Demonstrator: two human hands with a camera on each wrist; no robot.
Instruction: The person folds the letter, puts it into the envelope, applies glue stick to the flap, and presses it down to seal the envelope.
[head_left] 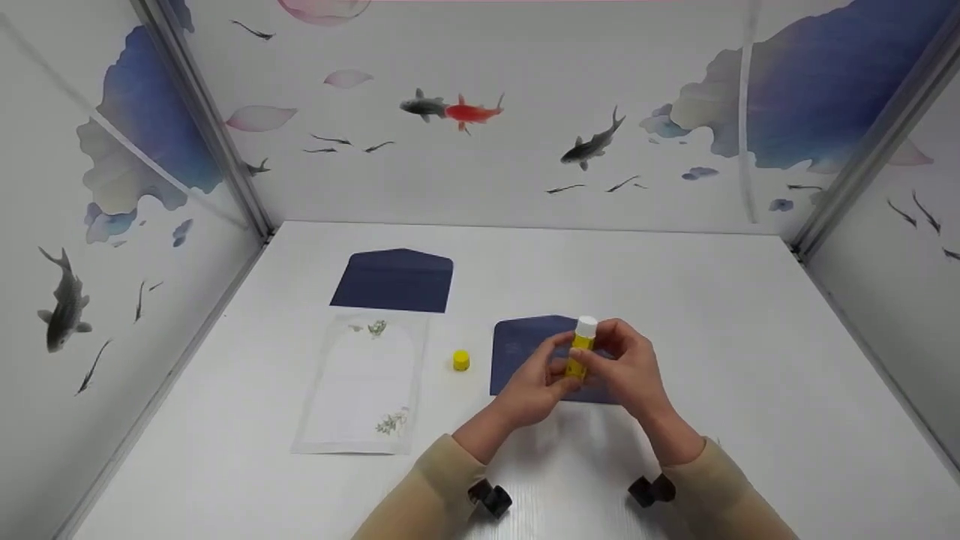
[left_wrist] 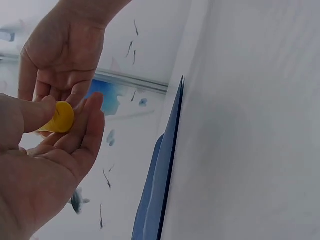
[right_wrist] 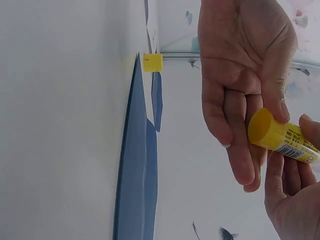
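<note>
Over the nearer dark blue envelope (head_left: 514,352), both hands hold an uncapped glue stick (head_left: 581,342), its white end pointing up. My left hand (head_left: 531,388) pinches the lower part of the yellow tube, thumb near its base in the left wrist view. Higher on the tube, the thumb and fingers of my right hand (head_left: 631,369) grip it. The yellow round base of the glue stick (left_wrist: 63,118) faces the left wrist camera. Beneath the hands, the envelope lies with its flap opened away from me, partly hidden by them. The yellow cap (head_left: 461,361) stands on the table to the left.
A second dark blue envelope (head_left: 391,283) lies farther back on the white table (head_left: 675,285). Left of the cap is a clear sleeve with a white floral-printed sheet (head_left: 360,394). Printed panels (head_left: 487,172) enclose the table at the back and sides.
</note>
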